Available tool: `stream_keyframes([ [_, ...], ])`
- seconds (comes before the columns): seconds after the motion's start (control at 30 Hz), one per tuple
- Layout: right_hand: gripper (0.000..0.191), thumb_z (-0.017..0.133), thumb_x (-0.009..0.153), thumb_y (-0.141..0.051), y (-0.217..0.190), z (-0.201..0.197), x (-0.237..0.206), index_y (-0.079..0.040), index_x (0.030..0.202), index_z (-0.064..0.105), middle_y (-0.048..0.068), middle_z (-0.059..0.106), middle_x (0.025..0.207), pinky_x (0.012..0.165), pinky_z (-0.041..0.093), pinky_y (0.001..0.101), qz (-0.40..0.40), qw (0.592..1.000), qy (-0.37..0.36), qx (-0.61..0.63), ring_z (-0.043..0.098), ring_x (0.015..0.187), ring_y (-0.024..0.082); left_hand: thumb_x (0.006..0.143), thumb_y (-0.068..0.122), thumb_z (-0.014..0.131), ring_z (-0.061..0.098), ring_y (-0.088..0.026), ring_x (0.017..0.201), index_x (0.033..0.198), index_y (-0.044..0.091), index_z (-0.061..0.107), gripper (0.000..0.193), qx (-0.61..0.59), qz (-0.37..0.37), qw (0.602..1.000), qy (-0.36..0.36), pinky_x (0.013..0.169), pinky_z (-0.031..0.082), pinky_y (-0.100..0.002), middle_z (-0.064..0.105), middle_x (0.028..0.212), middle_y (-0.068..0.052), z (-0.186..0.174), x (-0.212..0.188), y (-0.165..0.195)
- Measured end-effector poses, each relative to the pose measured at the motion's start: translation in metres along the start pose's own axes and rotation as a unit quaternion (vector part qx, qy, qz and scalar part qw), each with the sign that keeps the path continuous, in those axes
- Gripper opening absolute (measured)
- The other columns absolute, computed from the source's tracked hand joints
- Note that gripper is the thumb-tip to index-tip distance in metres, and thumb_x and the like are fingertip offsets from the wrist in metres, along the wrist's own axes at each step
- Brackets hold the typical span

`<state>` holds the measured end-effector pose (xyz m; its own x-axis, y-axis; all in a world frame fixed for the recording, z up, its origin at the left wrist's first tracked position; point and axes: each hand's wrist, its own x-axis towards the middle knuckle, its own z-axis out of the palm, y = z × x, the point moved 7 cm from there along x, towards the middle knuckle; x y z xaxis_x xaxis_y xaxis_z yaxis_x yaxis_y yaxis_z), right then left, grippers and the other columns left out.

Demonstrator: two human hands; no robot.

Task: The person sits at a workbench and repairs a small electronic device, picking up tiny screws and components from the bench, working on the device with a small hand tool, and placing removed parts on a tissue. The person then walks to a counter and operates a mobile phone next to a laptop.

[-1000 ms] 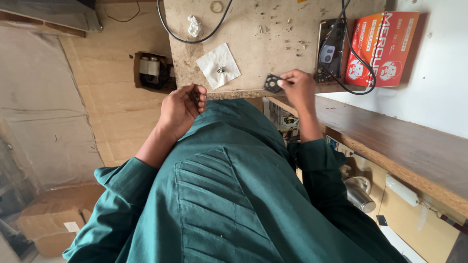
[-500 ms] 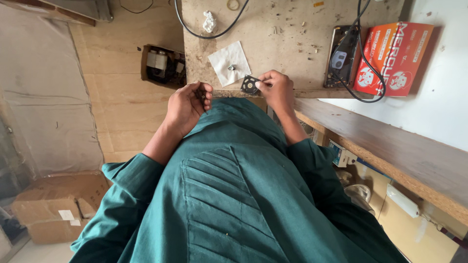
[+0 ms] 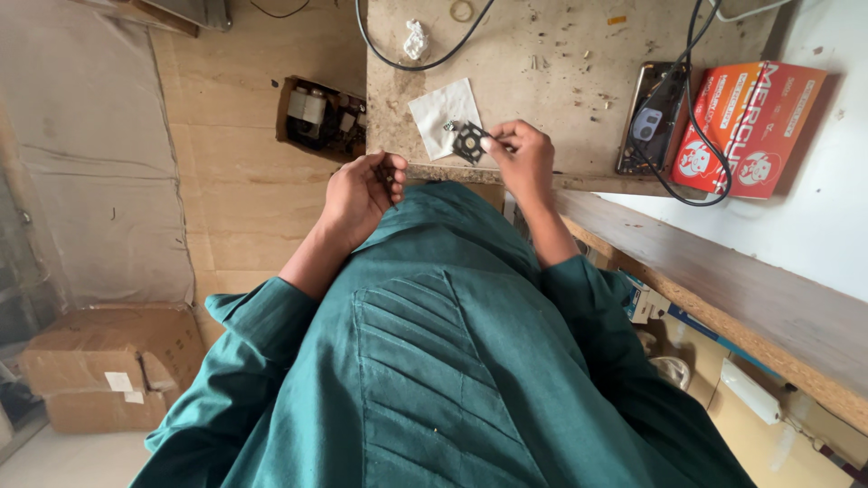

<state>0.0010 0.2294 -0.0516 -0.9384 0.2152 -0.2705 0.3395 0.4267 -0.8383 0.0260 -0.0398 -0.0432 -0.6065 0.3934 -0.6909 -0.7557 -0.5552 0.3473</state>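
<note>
1. My right hand (image 3: 524,158) pinches a small black square part (image 3: 470,142) at the counter (image 3: 561,99) edge, just beside a white paper scrap (image 3: 440,113).
2. My left hand (image 3: 362,194) is curled shut near my chest; can't tell what's inside the grip.
3. Nearby: phone (image 3: 653,117) w/ black cable (image 3: 692,172), red box (image 3: 750,126), crumpled wad (image 3: 416,39).
4. Cardboard box (image 3: 108,366) on the floor, well apart.

Soft, even daylight fills the scene, brightest on the white wall (image 3: 814,208) at right, with no hard glare. Faint shadows sit under the hands and along the bench (image 3: 561,99) edge. The wide lens bends lines near the edges, and focus is fairly sharp throughout.
</note>
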Motion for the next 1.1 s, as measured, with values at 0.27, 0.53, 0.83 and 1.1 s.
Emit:
stream_keyframes([
  [0.27,0.013,0.081,0.087,-0.005,-0.016,0.034,0.023,0.0,0.095,0.072,0.008,0.079,0.082,0.063,0.054,0.0243,-0.038,0.999,-0.005,0.002,0.072,0.071,0.01,0.108,0.023,0.041,0.058,-0.018,0.074,0.099,-0.003,0.066,0.037,-0.023,0.01,1.0,0.008,0.07,0.05,-0.031,0.064,0.083,-0.008,-0.01,-0.008,0.008],
  [0.53,0.011,0.078,0.088,-0.002,-0.032,0.031,0.036,0.0,0.097,0.071,0.007,0.078,0.087,0.066,0.056,0.0245,-0.088,0.995,0.014,0.037,0.072,0.075,0.009,0.108,0.023,0.041,0.058,-0.018,0.073,0.099,-0.002,0.066,0.037,-0.051,0.05,0.997,0.019,0.071,0.051,-0.032,0.064,0.083,-0.008,-0.033,-0.02,0.021],
  [0.83,0.012,0.08,0.086,-0.009,-0.036,0.039,0.036,-0.003,0.092,0.072,0.005,0.076,0.077,0.063,0.054,0.0266,-0.071,0.996,-0.005,-0.061,0.069,0.066,0.011,0.109,0.024,0.041,0.059,-0.018,0.074,0.1,-0.002,0.067,0.038,-0.079,0.045,0.995,0.034,0.071,0.051,-0.031,0.065,0.083,-0.008,-0.05,-0.022,0.016],
  [1.1,0.011,0.08,0.085,-0.01,-0.045,0.04,0.04,-0.002,0.085,0.072,0.004,0.074,0.073,0.066,0.056,0.0264,-0.086,0.995,-0.013,-0.052,0.071,0.067,0.012,0.109,0.024,0.041,0.059,-0.018,0.075,0.1,-0.003,0.067,0.038,-0.066,0.056,0.996,0.017,0.072,0.051,-0.031,0.065,0.084,-0.008,-0.043,-0.019,0.014],
])
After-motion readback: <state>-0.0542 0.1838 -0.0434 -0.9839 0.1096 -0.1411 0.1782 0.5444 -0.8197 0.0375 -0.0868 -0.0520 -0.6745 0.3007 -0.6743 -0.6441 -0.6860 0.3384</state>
